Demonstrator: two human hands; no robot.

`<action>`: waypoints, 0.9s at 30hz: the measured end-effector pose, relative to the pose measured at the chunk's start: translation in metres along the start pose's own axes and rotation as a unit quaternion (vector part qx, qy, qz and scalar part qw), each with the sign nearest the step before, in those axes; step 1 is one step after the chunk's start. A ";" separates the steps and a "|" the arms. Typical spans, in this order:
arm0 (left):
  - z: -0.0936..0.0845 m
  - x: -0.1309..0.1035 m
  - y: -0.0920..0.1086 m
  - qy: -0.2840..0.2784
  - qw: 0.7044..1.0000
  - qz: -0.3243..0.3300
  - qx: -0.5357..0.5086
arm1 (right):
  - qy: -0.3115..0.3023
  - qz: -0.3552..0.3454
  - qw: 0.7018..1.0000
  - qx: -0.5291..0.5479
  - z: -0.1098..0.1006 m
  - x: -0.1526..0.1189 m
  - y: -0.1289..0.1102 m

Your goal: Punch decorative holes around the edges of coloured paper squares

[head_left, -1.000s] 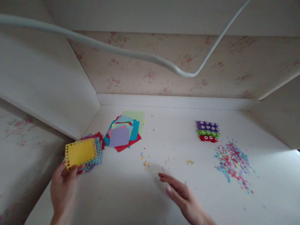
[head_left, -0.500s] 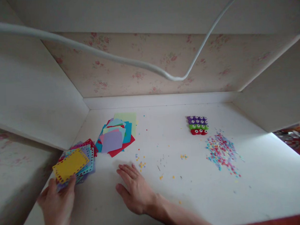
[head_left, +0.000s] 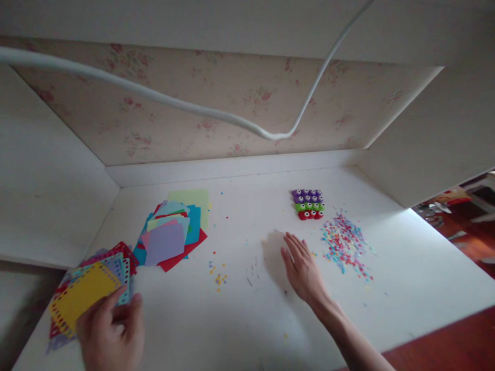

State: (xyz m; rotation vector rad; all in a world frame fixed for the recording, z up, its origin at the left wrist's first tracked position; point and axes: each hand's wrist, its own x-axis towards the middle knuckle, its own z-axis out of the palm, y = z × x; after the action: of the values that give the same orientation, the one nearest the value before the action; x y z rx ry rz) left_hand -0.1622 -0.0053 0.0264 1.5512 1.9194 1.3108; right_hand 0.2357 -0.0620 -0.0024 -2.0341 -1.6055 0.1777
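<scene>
On the left of the white tabletop lies a stack of coloured paper cards with holes punched along their edges, topped by a yellow card (head_left: 82, 296). My left hand (head_left: 112, 336) is at the near right corner of this stack, fingers bent and apart, holding nothing that I can see; it is slightly blurred. My right hand (head_left: 303, 268) hovers over or rests on the tabletop with its fingers stretched out, open. Just right of its fingers spreads a heap of multicoloured paper dots (head_left: 346, 244). Yellow and purple dots (head_left: 219, 277) are scattered between my hands.
A pile of plain coloured paper sheets (head_left: 166, 244) lies beyond the punched cards. Rows of purple, green and red eye-topped pieces (head_left: 308, 203) sit at the back right. A white cable (head_left: 203, 108) hangs across the view. Cupboard sides (head_left: 433, 128) flank the tabletop (head_left: 188, 330).
My right hand has moved right, to beside the heap of dots. My left hand has shifted right along the card stack and drawn off its near edge. The view has turned to the right.
</scene>
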 end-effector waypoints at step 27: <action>0.017 -0.026 -0.028 -0.031 0.980 -0.191 -0.034 | -0.105 0.010 0.994 -0.015 0.038 0.015 -0.039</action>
State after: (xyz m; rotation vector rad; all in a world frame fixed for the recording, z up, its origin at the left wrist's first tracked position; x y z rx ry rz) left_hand -0.1570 -0.0208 -0.0116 1.1036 1.9843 1.1334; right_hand 0.1904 -0.0302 -0.0127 -2.1135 -1.7222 0.3878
